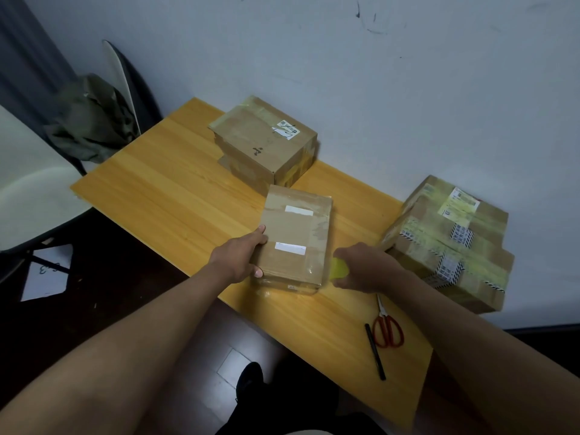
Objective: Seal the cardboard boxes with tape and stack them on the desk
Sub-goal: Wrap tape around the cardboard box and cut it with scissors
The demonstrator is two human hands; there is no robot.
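A small cardboard box with two white labels lies flat near the front edge of the wooden desk. My left hand grips its left side, thumb on top. My right hand sits just right of the box, closed around a yellow-green tape roll that touches the box's right edge. Clear tape shines along the box's near end. A stack of taped boxes stands at the back by the wall. Another stack of two boxes sits at the right.
Red-handled scissors and a black pen lie on the desk near its front right. A white chair with a dark green cloth stands at the left. The wall runs close behind the desk.
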